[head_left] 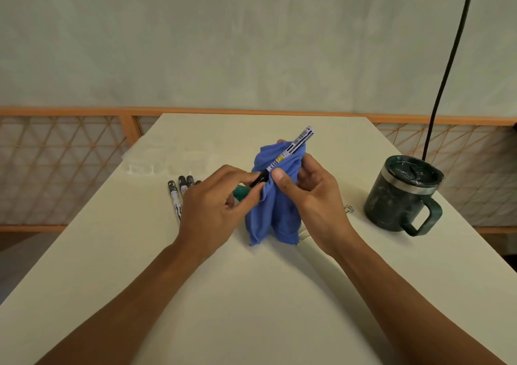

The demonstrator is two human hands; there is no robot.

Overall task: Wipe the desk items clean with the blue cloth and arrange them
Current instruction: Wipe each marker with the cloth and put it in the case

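Near part of desk (251,308) is left open between the forearms. Left of centre is blocked by a row of pens (179,196). Right side is taken by dark mug (402,194), binder clip (349,208) near it. Black cable (447,65) is hung above the mug.

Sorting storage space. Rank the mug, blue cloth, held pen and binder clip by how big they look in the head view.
1. Mug and cloth: look about alike. The cloth is bunched and held up nearer the camera, so I won't rank these two.
2. Pen: long but thin.
3. Clip: smallest.
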